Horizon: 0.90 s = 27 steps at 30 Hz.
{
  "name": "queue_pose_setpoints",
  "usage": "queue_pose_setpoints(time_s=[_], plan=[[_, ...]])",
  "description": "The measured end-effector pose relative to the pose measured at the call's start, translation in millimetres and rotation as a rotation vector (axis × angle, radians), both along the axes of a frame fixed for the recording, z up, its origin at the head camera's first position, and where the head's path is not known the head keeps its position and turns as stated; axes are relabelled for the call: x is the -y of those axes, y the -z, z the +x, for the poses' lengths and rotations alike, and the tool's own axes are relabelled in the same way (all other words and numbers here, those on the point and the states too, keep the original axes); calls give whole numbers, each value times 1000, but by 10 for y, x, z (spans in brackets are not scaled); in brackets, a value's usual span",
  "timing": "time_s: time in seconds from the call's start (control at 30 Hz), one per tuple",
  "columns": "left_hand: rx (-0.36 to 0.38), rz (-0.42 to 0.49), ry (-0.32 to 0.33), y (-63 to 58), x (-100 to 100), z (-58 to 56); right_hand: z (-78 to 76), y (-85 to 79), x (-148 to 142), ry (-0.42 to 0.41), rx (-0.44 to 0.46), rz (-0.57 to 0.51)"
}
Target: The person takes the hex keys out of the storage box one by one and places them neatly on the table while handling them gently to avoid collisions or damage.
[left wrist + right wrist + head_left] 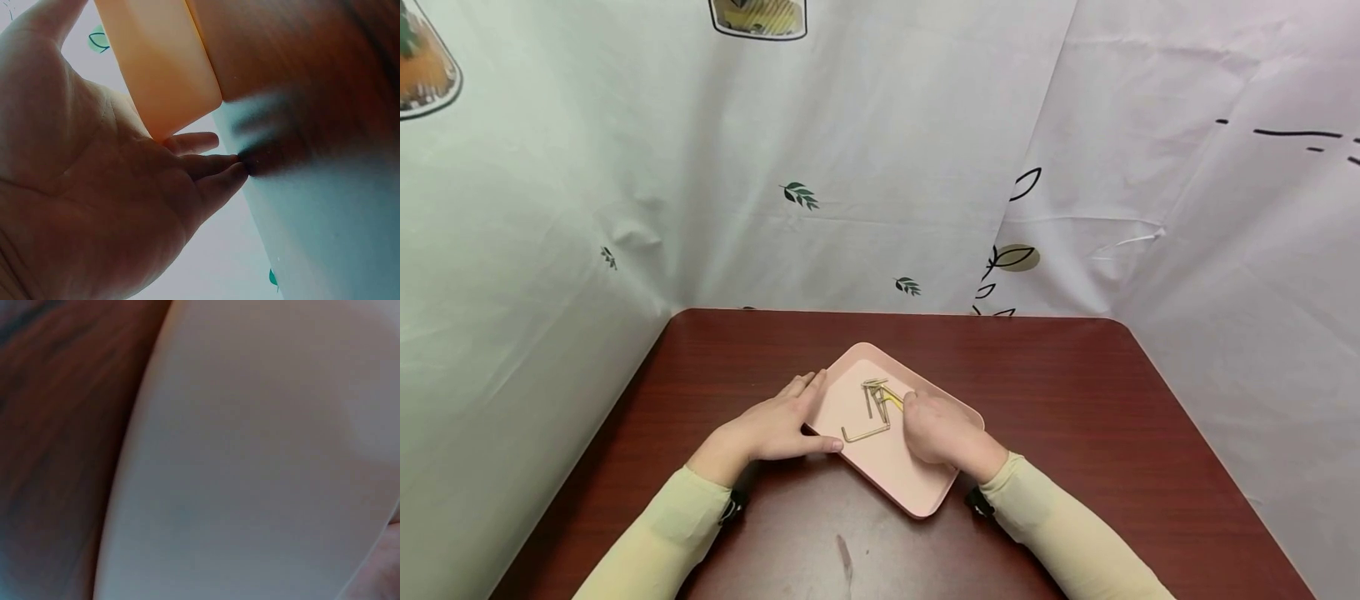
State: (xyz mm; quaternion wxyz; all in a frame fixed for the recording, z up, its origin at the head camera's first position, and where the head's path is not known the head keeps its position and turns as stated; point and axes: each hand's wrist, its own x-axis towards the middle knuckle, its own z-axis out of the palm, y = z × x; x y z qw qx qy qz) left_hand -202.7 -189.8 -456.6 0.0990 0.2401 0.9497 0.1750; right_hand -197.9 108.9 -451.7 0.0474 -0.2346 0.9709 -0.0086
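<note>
A pink tray (925,492) lies turned at an angle on the table, several bent, brass-coloured metal rods (867,434) in it. My left hand (775,427) rests at its left corner, fingers straight along the outer wall and thumb at the near rim. The left wrist view shows the palm (94,181) beside the tray wall (169,69). Over the tray's right half, my right hand (942,429) is curled round a slim yellow piece (892,398). Its tip meets the rods; the rest is hidden by the fingers. The right wrist view shows mostly tray wall (250,450).
The tray stands on a dark red-brown table (1060,392). White curtains (880,167) with leaf prints enclose the back and both sides. A dark smear (845,557) marks the table's near part.
</note>
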Motion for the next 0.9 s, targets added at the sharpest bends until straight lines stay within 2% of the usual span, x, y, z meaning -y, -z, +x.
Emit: queue_pose_setpoints(time_s=[0.9], plan=[[15, 4, -2, -8, 3, 3, 7, -5, 10, 62, 13, 12]])
